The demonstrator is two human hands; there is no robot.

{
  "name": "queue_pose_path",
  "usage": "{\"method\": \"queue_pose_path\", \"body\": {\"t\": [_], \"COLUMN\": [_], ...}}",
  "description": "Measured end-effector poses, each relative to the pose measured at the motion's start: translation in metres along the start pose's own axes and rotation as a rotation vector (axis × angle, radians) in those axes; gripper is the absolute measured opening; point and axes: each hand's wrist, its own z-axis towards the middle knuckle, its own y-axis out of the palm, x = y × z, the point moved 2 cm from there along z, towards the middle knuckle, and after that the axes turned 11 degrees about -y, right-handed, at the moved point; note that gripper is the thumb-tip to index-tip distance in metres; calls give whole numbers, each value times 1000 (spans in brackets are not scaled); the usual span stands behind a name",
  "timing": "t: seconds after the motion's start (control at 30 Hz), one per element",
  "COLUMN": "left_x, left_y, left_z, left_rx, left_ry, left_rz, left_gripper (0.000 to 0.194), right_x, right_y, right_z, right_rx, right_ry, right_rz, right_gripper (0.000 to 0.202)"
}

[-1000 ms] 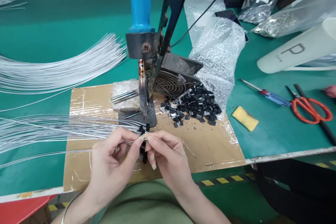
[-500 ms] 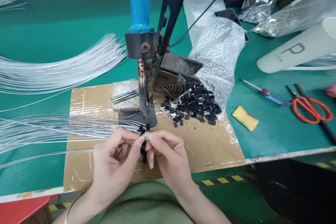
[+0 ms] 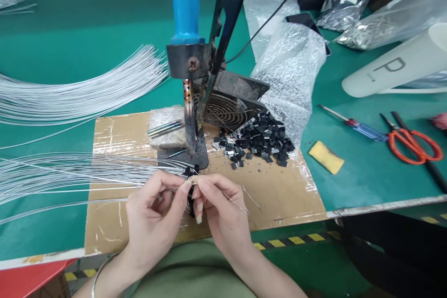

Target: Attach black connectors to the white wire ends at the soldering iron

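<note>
My left hand point(image 3: 157, 214) pinches a thin wire between thumb and forefinger, over the cardboard point(image 3: 279, 195). Fingertips nearly touching it, my right hand point(image 3: 223, 205) pinches thin wire point(image 3: 237, 204) whose ends stick out to the right. The exact meeting point is hidden by the fingers. Behind the hands lies a bundle of white wires point(image 3: 118, 167) with black pieces point(image 3: 190, 171) at its right end. Above them a soldering iron point(image 3: 186, 18) hangs tip down in a black stand point(image 3: 228, 9).
A heap of small black pieces point(image 3: 267, 137) lies beside a fan point(image 3: 225, 111). More wires point(image 3: 87, 93) are at the left. Further right are bubble wrap point(image 3: 293, 65), a yellow sponge point(image 3: 326, 157), a screwdriver point(image 3: 366, 129), orange-handled scissors point(image 3: 414, 146) and a white cup point(image 3: 394, 63).
Both hands have shifted very slightly, still pinching. The wire ends beyond my right hand have moved a little left and down.
</note>
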Motion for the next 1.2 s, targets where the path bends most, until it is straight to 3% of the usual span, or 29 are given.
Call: {"method": "queue_pose_path", "body": {"t": [0.4, 0.67, 1.2], "left_x": [10, 14, 15], "left_y": [-2, -1, -9], "left_z": [5, 5, 5], "left_rx": [10, -4, -66], "left_ry": [-23, 23, 89], "left_rz": [-54, -48, 54], "left_gripper": [12, 12, 14], "right_x": [-2, 0, -6], "right_y": [-5, -8, -7], "right_z": [3, 2, 2], "right_rx": [-11, -77, -72], "right_ry": [-38, -93, -22], "right_rz": [-87, -202, -158], "right_gripper": [22, 7, 11]}}
